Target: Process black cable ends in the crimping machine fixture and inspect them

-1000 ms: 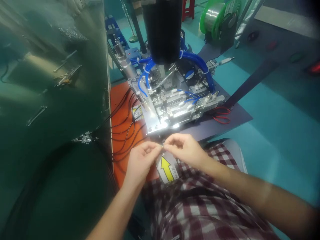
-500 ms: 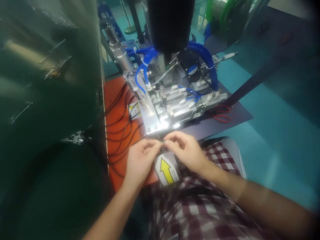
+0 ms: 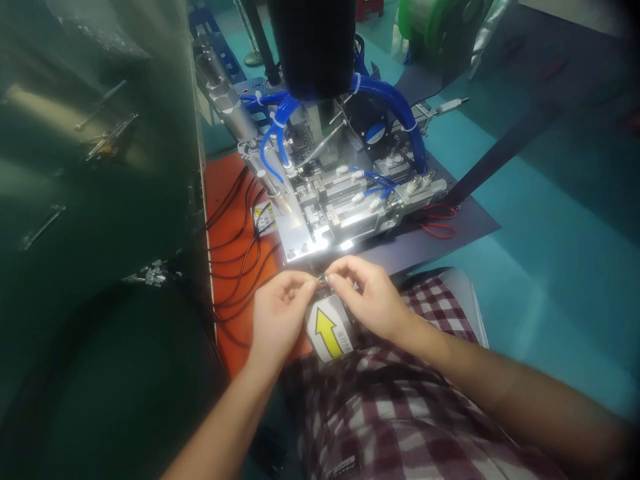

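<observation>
Left hand (image 3: 279,308) and right hand (image 3: 373,301) have parted slightly at the fingertips. Both pinch thin wires (image 3: 321,283) (ends hidden) near the arrow label (image 3: 329,332).

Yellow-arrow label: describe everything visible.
White label with a dark-outlined yellow arrow and dark characters on its right. Looks smooth; paper or plastic unclear. Slightly tilted in view, the arrow points toward the metal machine. It shows between the left hand and right hand; contact with either is unclear.
</observation>
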`<state>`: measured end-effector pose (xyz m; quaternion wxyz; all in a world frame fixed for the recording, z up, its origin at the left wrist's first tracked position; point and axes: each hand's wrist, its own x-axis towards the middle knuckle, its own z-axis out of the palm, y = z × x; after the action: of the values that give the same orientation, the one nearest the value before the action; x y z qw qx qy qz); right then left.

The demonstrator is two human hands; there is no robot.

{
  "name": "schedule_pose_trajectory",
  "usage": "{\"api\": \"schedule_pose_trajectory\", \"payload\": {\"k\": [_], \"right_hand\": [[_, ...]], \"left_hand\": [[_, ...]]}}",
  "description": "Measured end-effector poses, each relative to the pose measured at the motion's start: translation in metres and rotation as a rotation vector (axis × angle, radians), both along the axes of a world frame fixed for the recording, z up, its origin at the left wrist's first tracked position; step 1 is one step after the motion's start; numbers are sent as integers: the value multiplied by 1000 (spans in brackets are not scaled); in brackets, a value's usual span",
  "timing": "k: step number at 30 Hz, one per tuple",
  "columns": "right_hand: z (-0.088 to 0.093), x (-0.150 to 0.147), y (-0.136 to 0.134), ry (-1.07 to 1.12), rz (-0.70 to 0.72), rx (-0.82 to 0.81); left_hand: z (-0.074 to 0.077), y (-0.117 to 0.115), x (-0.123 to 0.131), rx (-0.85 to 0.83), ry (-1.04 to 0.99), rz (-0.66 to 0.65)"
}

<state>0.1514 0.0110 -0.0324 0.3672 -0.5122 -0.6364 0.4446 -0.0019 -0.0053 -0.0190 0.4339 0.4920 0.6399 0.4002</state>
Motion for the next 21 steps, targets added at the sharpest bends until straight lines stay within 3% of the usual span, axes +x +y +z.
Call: {"api": "schedule_pose_trajectory", "payload": {"k": [5,10,13,21], "right_hand": [[2,-4,1,14,-17,44],[-3,-4,5,296,96,-277],[-4,-3,5,352,57,-309],[-1,-1,1,321,11,-298]], "left_hand": [[2,2,-3,6,-19,-63],[-2,-2,0,136,57,-63],[-3,-3,3,180,80,-37],[4,-2,3,25,4,-29]]}}
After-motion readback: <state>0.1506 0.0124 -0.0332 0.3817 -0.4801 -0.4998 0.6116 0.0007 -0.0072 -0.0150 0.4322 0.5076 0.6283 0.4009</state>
